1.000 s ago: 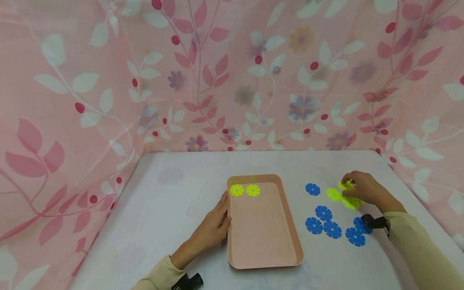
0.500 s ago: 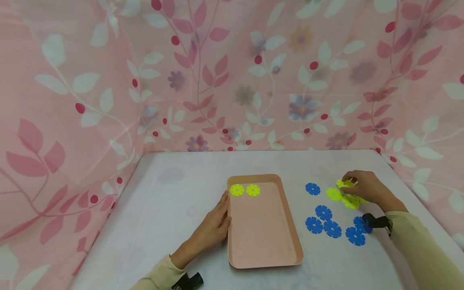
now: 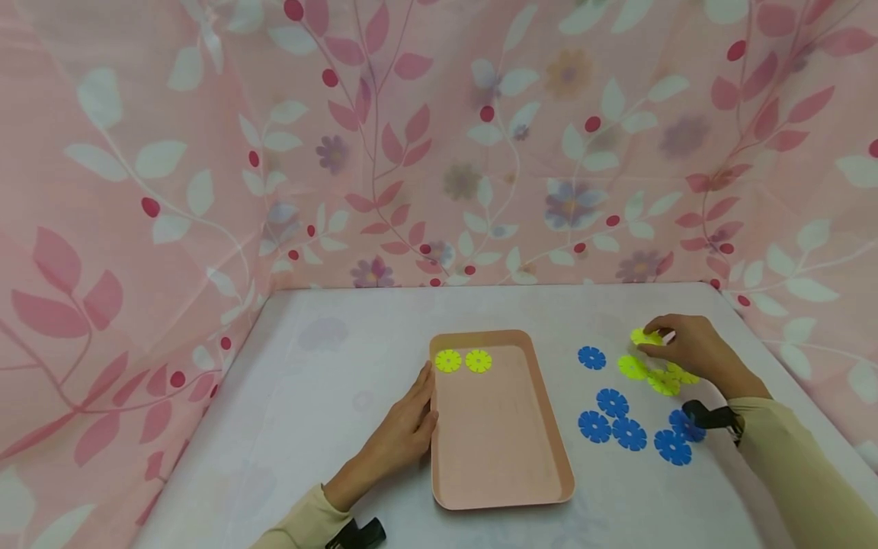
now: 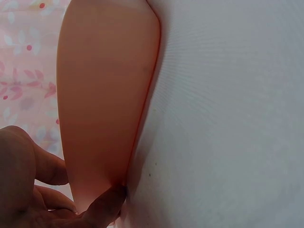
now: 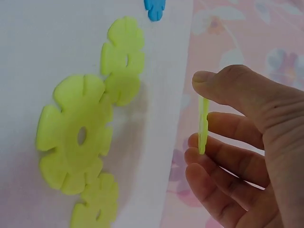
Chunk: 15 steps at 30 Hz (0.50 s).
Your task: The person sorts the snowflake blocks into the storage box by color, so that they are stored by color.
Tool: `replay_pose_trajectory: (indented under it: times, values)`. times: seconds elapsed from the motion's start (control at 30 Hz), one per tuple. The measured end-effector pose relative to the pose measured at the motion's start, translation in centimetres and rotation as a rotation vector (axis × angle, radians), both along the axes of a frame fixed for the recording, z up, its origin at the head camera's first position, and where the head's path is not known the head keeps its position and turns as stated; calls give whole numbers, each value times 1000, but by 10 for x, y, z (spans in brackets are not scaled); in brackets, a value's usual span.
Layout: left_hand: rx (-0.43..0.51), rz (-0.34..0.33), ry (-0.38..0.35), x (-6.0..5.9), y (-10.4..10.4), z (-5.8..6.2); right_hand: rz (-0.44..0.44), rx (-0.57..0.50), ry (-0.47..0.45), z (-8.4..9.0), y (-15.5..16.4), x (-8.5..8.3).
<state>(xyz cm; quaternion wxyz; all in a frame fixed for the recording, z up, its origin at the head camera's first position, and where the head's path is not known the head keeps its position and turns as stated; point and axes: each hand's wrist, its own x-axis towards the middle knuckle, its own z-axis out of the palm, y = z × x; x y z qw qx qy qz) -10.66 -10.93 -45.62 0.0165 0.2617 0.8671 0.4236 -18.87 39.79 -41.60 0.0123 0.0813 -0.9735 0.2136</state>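
Note:
My right hand (image 3: 689,349) pinches a yellow-green snowflake disc (image 3: 645,337) between thumb and fingers, lifted just off the white table (image 3: 329,374); the right wrist view shows this disc (image 5: 203,124) edge-on in the hand (image 5: 237,142). Three more yellow discs (image 3: 648,375) lie below it, also seen flat on the table as yellow discs (image 5: 78,135). Several blue discs (image 3: 627,431) lie nearer me. My left hand (image 3: 405,427) rests flat against the left rim of a pink tray (image 3: 501,457), which holds two yellow discs (image 3: 463,361). In the left wrist view the fingers (image 4: 102,204) touch the tray edge (image 4: 137,137).
One blue disc (image 3: 591,357) lies apart between the tray and the yellow ones. A pink floral curtain (image 3: 439,137) closes in the table at the back and both sides. The table's left half is bare white surface.
My right hand has lifted the yellow disc it was fingering off the table and raised it slightly up and back. The left hand and tray have not moved.

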Motion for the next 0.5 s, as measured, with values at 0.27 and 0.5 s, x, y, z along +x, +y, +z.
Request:
replay_pose_trajectory:
  times: [0.27,0.5]
  values:
    - [4,-3,18,0,-1,0,29,2,20,12,-12,3]
    - [-5,0,9,0,0,0,48,-7,51,17,-19,5]
